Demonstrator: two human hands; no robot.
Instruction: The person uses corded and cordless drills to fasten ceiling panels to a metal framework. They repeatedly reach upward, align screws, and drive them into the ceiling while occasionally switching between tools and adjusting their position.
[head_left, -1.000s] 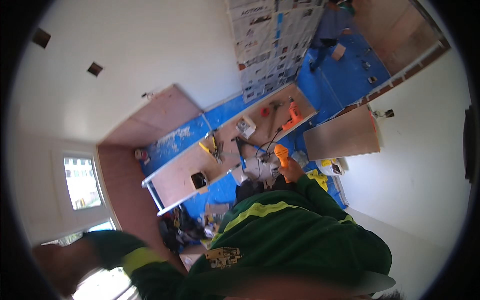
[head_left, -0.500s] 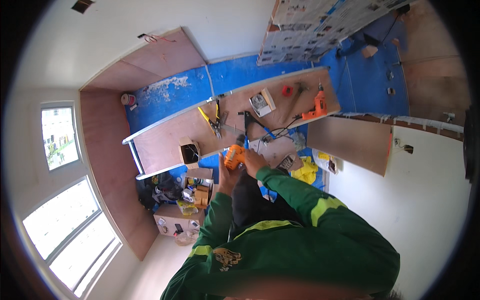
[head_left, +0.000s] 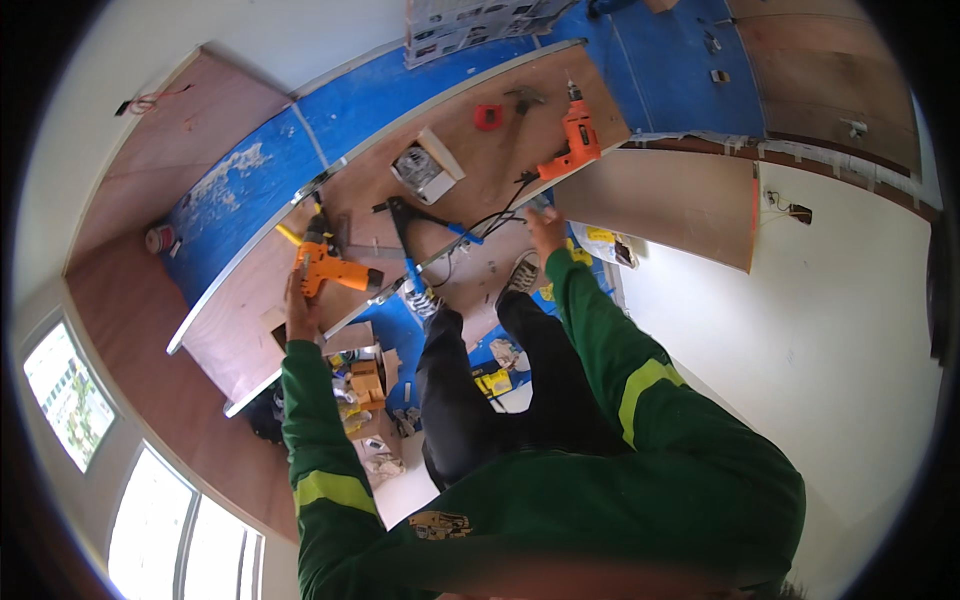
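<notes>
My left hand point(head_left: 300, 303) grips an orange cordless drill point(head_left: 330, 268) by the rear of its body, over the left part of the plywood-topped bench point(head_left: 232, 325). Its chuck points to the far side and its handle lies to the right. Behind the drill, yellow-handled pliers point(head_left: 290, 234) are mostly hidden. At the bench's near edge, beside black cables, my right hand point(head_left: 545, 232) reaches out; its fingers are blurred and a greyish thing shows at their tips. A black riveter-like tool with blue grips point(head_left: 410, 225) lies between the hands.
An orange corded drill point(head_left: 575, 140), a hammer point(head_left: 524, 97), a red tape measure point(head_left: 488, 117) and an open box of small metal parts point(head_left: 425, 168) lie on the bench. Cartons point(head_left: 367, 385) stand below its near side. A leaning board point(head_left: 680, 195) stands at right.
The cordless drill has moved left and over the bench with my left hand. My right hand has left it and moved right to the cables. The view has shifted and turned.
</notes>
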